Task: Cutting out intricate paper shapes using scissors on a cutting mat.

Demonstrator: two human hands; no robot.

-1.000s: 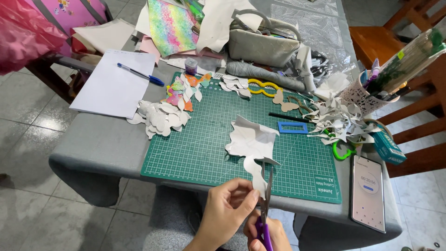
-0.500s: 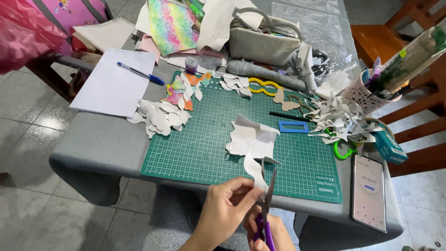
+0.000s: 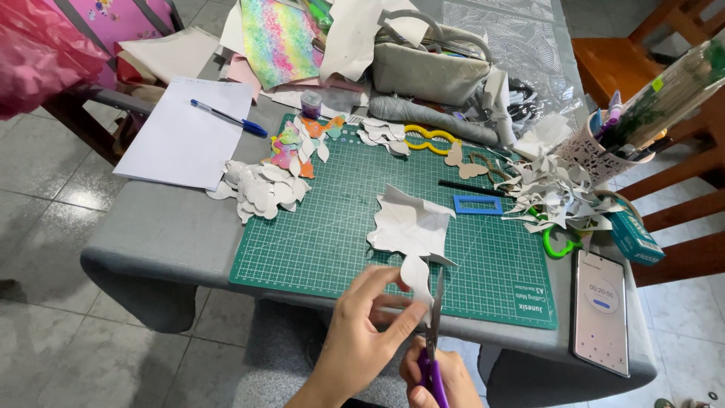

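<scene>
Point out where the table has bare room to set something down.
Free: the cutting mat between the cut-out pile and the white paper piece, and the grey cloth below the paper sheet. Crowded: the scrap heap by the cup, and the far edge around the bag.

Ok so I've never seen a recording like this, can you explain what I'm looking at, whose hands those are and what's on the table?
This is one picture from a camera worn on a person's head, looking down at their own two bare hands. The left hand pinches a piece of white paper, while the right hand works purple-handled scissors into it. Below them a green cutting mat lies on a grey table. Around it are a pile of white paper cut-outs, a blue pen on a white sheet, paper scraps, a white pen cup and a phone.
</scene>
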